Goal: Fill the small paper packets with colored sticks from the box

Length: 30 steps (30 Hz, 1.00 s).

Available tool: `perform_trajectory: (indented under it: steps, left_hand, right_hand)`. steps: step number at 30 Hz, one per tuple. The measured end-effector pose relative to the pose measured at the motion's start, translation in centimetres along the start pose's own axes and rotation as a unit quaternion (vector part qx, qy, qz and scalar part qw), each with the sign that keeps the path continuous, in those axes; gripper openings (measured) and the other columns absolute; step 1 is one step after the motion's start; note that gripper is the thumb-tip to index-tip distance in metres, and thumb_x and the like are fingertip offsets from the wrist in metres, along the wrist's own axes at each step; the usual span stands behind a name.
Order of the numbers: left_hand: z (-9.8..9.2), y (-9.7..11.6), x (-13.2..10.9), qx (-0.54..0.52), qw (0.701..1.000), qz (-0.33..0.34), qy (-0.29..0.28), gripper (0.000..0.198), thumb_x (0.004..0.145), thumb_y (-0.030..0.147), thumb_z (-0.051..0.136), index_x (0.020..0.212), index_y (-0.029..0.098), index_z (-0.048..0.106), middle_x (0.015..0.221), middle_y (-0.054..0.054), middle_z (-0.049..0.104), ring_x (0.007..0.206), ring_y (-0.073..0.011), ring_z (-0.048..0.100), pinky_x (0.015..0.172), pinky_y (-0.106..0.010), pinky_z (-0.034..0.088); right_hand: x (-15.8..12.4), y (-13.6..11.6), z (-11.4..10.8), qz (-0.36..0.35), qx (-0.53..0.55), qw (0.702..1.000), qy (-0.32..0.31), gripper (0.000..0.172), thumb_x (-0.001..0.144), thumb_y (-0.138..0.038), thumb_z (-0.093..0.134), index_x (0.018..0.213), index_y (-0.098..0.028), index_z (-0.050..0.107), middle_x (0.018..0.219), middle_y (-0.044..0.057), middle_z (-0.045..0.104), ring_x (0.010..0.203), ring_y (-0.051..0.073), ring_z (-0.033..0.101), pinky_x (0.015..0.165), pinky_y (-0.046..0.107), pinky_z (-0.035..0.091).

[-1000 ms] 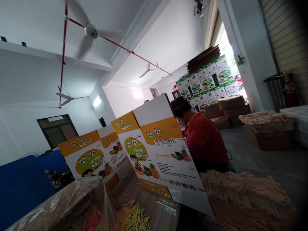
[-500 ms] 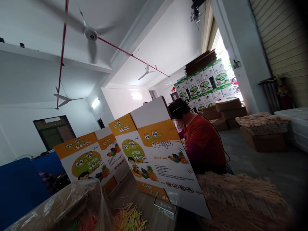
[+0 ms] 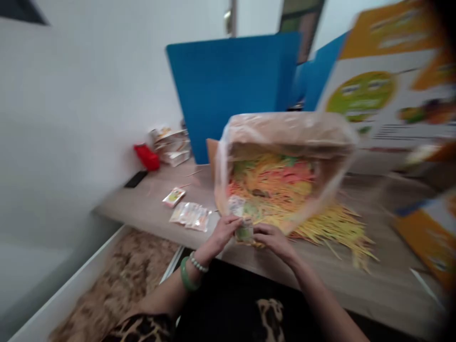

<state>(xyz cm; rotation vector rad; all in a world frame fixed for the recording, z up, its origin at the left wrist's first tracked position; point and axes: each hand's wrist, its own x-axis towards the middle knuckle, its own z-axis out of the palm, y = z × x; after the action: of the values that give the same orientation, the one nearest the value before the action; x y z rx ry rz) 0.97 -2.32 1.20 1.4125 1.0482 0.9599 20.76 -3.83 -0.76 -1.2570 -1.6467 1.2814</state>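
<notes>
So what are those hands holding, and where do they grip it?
A small packet, pinched between both hands: left hand on its left edge, right hand on its right edge.

A long wooden table (image 3: pixel 356 280) runs along the wall. On it a plastic-lined box (image 3: pixel 285 137) lies tipped on its side, with coloured sticks (image 3: pixel 335 228) spilling from its mouth over the tabletop. To its left lie a row of small packets (image 3: pixel 190 216) and a single packet (image 3: pixel 174 196). Farther back are a dark flat thing (image 3: pixel 134 179), a red bundle (image 3: pixel 147 156) and a few stacked cartons (image 3: pixel 171 142).
</notes>
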Motion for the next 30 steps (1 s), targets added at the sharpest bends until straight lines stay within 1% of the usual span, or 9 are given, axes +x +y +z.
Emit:
perform_trajectory:
  steps: [5, 9, 11, 14, 16, 18, 23, 27, 30]
  left_hand:
    - [-6.0, -4.7, 1.2, 0.138, 0.973, -0.035, 0.179, 0.04, 0.089, 0.046, 0.059, 0.074, 0.012, 0.073, 0.063, -0.001, 0.058, 0.065, -0.0152, 0.05, 0.062, -0.027, 0.041]
    - [-8.4, -6.5, 2.2, 0.212, 0.948, -0.038, 0.234, 0.03, 0.095, 0.032, 0.053, 0.075, 0.015, 0.069, 0.074, -0.004, 0.06, 0.077, -0.0189, 0.053, 0.074, -0.031, 0.04]
    - [-8.7, -7.3, 2.7, 0.339, 0.912, -0.031, 0.228, 0.026, 0.097, 0.028, 0.052, 0.083, 0.015, 0.07, 0.087, -0.008, 0.064, 0.088, -0.0227, 0.056, 0.081, -0.034, 0.04]
    - [-8.9, -8.1, 3.5, 0.565, 0.809, -0.038, 0.156, 0.023, 0.098, 0.02, 0.048, 0.096, 0.015, 0.07, 0.099, -0.015, 0.066, 0.097, -0.0281, 0.059, 0.082, -0.038, 0.04]
    - [-9.4, -8.3, 3.9, 0.634, 0.764, -0.047, 0.107, 0.023, 0.097, 0.016, 0.047, 0.102, 0.014, 0.069, 0.101, -0.016, 0.066, 0.098, -0.0302, 0.06, 0.079, -0.039, 0.041]
    - [-10.2, -8.3, 4.3, 0.663, 0.743, -0.044, 0.086, 0.024, 0.098, 0.015, 0.045, 0.107, 0.014, 0.067, 0.1, -0.017, 0.066, 0.098, -0.031, 0.061, 0.078, -0.039, 0.041]
    - [-13.1, -7.9, 5.0, 0.68, 0.729, -0.028, 0.079, 0.03, 0.099, 0.023, 0.047, 0.124, 0.013, 0.061, 0.1, -0.017, 0.068, 0.094, -0.0313, 0.063, 0.078, -0.04, 0.041]
    - [-13.5, -7.3, 4.3, 0.656, 0.736, 0.024, 0.168, 0.04, 0.098, 0.029, 0.053, 0.133, 0.012, 0.058, 0.103, -0.017, 0.068, 0.096, -0.0315, 0.063, 0.081, -0.041, 0.044]
    - [-11.4, -6.4, 3.3, 0.573, 0.771, 0.109, 0.257, 0.027, 0.099, 0.028, 0.051, 0.117, 0.015, 0.067, 0.103, -0.015, 0.069, 0.092, -0.0271, 0.064, 0.083, -0.039, 0.047]
  right_hand:
    - [1.7, 0.4, -1.2, 0.098, 0.001, 0.995, 0.028, 0.031, 0.067, -0.042, 0.071, 0.086, -0.019, 0.077, 0.083, 0.006, 0.075, 0.079, 0.022, 0.068, 0.077, 0.034, 0.052]
    - [2.8, 0.1, -1.0, 0.092, -0.025, 0.995, 0.033, 0.031, 0.069, -0.045, 0.069, 0.084, -0.02, 0.076, 0.084, 0.006, 0.074, 0.077, 0.021, 0.067, 0.076, 0.034, 0.052]
    - [3.7, 0.4, -1.1, 0.086, -0.066, 0.993, 0.037, 0.029, 0.07, -0.045, 0.066, 0.082, -0.02, 0.075, 0.082, 0.005, 0.073, 0.078, 0.021, 0.066, 0.075, 0.034, 0.05]
    - [5.1, 0.9, -1.3, 0.09, -0.175, 0.979, 0.054, 0.026, 0.074, -0.041, 0.057, 0.08, -0.021, 0.072, 0.079, 0.003, 0.072, 0.079, 0.021, 0.064, 0.076, 0.033, 0.047]
    - [6.2, 0.9, -0.7, 0.091, -0.26, 0.959, 0.061, 0.025, 0.08, -0.037, 0.05, 0.079, -0.022, 0.07, 0.081, 0.002, 0.071, 0.081, 0.021, 0.064, 0.076, 0.033, 0.044]
    - [7.4, 0.6, 0.7, 0.081, -0.337, 0.935, 0.071, 0.027, 0.086, -0.036, 0.046, 0.081, -0.022, 0.069, 0.089, 0.004, 0.072, 0.088, 0.022, 0.064, 0.077, 0.032, 0.043]
    - [11.0, -0.1, 4.3, 0.094, -0.5, 0.854, 0.11, 0.038, 0.084, -0.043, 0.059, 0.107, -0.014, 0.068, 0.117, 0.019, 0.067, 0.111, 0.031, 0.059, 0.086, 0.036, 0.042]
    - [12.3, 0.3, 4.1, 0.121, -0.454, 0.877, 0.097, 0.024, 0.081, -0.03, 0.057, 0.096, -0.017, 0.069, 0.101, 0.012, 0.07, 0.095, 0.026, 0.062, 0.074, 0.031, 0.039]
    - [12.3, 0.7, 3.2, 0.122, -0.4, 0.901, 0.119, 0.019, 0.081, -0.025, 0.051, 0.087, -0.02, 0.068, 0.09, 0.007, 0.069, 0.083, 0.02, 0.06, 0.067, 0.028, 0.033]
